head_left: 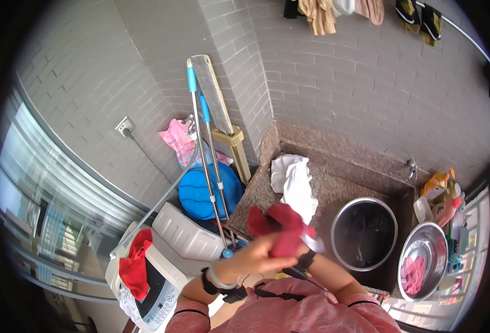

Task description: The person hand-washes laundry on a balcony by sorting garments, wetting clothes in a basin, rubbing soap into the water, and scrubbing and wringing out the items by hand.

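Observation:
A dark red cloth (281, 225), bunched and smeared by motion, is held up in front of my chest. My left hand (260, 256) has its fingers closed on the lower part of this cloth. Close beside it, my right hand (301, 251) meets the cloth from the other side; its fingers are mostly hidden and blurred. A small whitish patch (313, 242) shows at the cloth's right edge, too blurred to name. Beyond the hands, a white garment (295, 180) lies crumpled over the left part of the stone sink (333, 175).
A metal basin of dark water (364, 234) stands in the sink. Right of it, another basin (435, 244) holds a pink cloth (414, 276). On the left, a red garment (136, 266) lies on a washing machine (161, 297). Mops (207, 122) lean by a blue tub (192, 191).

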The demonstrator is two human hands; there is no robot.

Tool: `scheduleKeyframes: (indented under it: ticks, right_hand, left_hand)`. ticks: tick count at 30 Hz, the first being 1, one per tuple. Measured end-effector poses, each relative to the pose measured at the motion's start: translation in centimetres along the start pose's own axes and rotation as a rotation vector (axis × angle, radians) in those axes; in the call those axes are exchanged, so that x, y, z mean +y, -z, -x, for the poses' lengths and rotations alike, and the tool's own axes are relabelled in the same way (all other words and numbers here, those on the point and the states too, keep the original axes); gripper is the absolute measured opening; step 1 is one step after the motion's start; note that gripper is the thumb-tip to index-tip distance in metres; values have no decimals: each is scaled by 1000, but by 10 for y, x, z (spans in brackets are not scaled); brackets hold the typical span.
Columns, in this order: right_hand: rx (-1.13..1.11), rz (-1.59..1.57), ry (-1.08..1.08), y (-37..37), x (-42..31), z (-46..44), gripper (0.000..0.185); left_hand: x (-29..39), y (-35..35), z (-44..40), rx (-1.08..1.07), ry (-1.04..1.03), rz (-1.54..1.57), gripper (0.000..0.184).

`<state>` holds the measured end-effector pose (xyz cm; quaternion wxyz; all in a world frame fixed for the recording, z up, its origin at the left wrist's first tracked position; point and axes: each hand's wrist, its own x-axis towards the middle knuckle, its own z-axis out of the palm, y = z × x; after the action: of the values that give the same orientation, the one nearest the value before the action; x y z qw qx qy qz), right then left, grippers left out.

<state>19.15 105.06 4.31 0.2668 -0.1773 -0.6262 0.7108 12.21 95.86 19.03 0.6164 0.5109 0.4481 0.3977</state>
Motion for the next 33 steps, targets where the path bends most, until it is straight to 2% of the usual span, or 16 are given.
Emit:
scheduleKeyframes:
  ticks: [1, 3, 7, 11, 14, 17, 20, 21, 22, 23, 25, 26, 27, 30, 31, 33]
  right_hand:
    - [-16, -33, -13, 1, -1, -1, 27]
    - [-50, -103, -54, 3, -6, -2, 27]
    - [-112, -219, -161, 11, -22, -2, 28]
    - [-135, -298, -280, 25, -45, 9, 29]
    - [-119, -279, -325, 38, -60, 16, 30]
    - [-111, -147, -329, 55, -62, 13, 31]
    - [-141, -35, -80, 64, -39, 4, 28]
    - [-132, -35, -80, 62, -42, 4, 28]
    - [-126, -252, -132, 60, -48, 1, 30]
    - [-116, -470, -180, 59, -56, -2, 33]
    - [-259, -684, -138, 59, -89, -10, 33]
    - [-296, -809, -105, 45, -123, -9, 33]
    - [-298, -807, -108, 34, -147, -6, 33]
    - [-234, -672, 58, 11, -198, -4, 32]
    - [-213, -597, 147, 6, -212, -4, 35]
    - [-190, -518, 230, 2, -229, -1, 38]
  left_hand:
    - [-17, -6, -3, -94, 57, -26, 46]
    - [-42, -27, -12, -143, -285, -205, 43]
    - [-28, 8, -5, 329, -89, 243, 38]
    - [-52, 79, 8, 549, -285, 603, 40]
    - [-62, 92, 15, 650, -321, 687, 43]
    - [-80, 105, 12, 519, -350, 778, 43]
    - [-102, 115, 0, 453, -347, 827, 47]
    - [-107, 116, -4, 408, -332, 866, 49]
    - [-111, 111, -3, 400, -263, 788, 63]
    - [-108, 108, -5, 387, -257, 789, 63]
    - [-98, 93, -6, -8, -145, -197, 84]
    - [-93, 79, -14, 28, -171, -189, 103]
    - [-97, 70, -21, 30, -173, -187, 103]
    - [-118, 53, -33, 367, -374, -179, 103]
    - [-123, 46, -36, 364, -372, -183, 103]
    - [-129, 30, -45, 680, -492, -409, 100]
